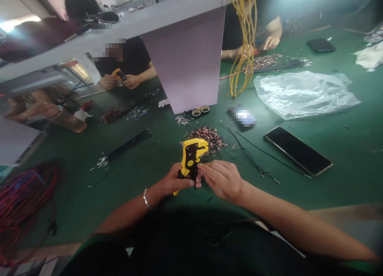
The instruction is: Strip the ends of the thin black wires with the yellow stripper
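A worker's left hand (pixel 170 180), a metal bangle (pixel 146 199) at the wrist, closes around the handle of a yellow-and-black wire stripper (pixel 191 158), held just above a green workbench (pixel 329 196). The right hand (pixel 221 181) curls beside the tool, its fingertips (pixel 201 168) pinched close to the stripper; whether they grip a wire is too small to tell. Directly behind the tool lies a heap of short copper-tipped wires (pixel 206 139), with loose black leads (pixel 254 156) to the right and a bundle of black wires (pixel 125 145) to the left. Farther out sit a smartphone (pixel 297 150), a clear plastic bag (pixel 302 94), two rolls of tape (pixel 200 111) and a tangle of red cable (pixel 26 200). Across the bench, one co-worker's hands (pixel 271 42) work near hanging yellow wires (pixel 243 40), while another co-worker's hands (pixel 119 81) hold a matching yellow stripper (pixel 119 74).
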Motion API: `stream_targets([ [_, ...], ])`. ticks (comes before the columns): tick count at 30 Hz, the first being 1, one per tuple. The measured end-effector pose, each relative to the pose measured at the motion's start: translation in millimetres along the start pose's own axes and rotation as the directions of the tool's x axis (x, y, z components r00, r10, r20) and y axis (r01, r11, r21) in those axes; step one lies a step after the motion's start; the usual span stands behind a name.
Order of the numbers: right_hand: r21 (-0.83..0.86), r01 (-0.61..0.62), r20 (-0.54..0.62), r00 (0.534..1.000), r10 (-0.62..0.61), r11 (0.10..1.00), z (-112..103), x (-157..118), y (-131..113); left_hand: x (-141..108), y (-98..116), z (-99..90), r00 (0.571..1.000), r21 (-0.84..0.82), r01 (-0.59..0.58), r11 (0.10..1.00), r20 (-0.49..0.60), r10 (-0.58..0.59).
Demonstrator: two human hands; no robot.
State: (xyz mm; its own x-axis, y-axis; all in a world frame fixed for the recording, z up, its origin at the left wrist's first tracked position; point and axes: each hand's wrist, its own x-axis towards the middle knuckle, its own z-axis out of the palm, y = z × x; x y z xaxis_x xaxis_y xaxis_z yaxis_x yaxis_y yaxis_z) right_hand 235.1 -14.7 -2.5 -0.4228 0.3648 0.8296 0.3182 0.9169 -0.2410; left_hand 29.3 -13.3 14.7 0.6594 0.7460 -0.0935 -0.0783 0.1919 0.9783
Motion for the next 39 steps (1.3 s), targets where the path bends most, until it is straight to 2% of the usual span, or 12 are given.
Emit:
stream_targets([
  [4,0.029,-0.002,-0.001,1.000,0.002,1.000,1,-1,1,1,2,1.6,1.000,0.026,-0.014,1.000,0.001,0.014],
  [12,0.085,-0.080,-0.037,0.996,0.084,0.993,0,3,-1,2,-1,3.3,0.998,0.121,-0.037,0.992,-0.055,0.044],
  [21,0.063,-0.106,-0.072,0.991,0.111,0.992,2,5,0,-3,-17,6.1,0.976,0.084,0.022,0.996,-0.219,-0.003],
  [27,0.088,-0.220,-0.119,0.966,0.230,0.971,4,7,2,-4,-23,6.1,0.949,0.101,0.051,0.994,-0.314,-0.017],
  [31,0.187,-0.311,-0.098,0.938,0.332,0.932,1,10,1,-2,-19,5.5,0.958,-0.027,0.037,0.999,-0.284,-0.043],
  [33,0.248,-0.422,-0.072,0.890,0.451,0.872,-2,12,1,0,-16,5.1,0.975,-0.141,0.021,0.990,-0.217,-0.052],
  [34,0.292,-0.496,-0.056,0.844,0.533,0.817,-4,13,1,0,-14,4.6,0.982,-0.197,0.019,0.980,-0.181,-0.055],
  [37,0.510,-0.671,0.023,0.636,0.771,0.538,-8,15,2,2,-12,1.6,0.992,-0.322,-0.001,0.947,-0.122,-0.041],
  [39,0.645,-0.678,0.080,0.520,0.850,0.354,-10,16,5,4,-12,-0.8,0.996,-0.371,0.005,0.929,-0.079,-0.036],
])
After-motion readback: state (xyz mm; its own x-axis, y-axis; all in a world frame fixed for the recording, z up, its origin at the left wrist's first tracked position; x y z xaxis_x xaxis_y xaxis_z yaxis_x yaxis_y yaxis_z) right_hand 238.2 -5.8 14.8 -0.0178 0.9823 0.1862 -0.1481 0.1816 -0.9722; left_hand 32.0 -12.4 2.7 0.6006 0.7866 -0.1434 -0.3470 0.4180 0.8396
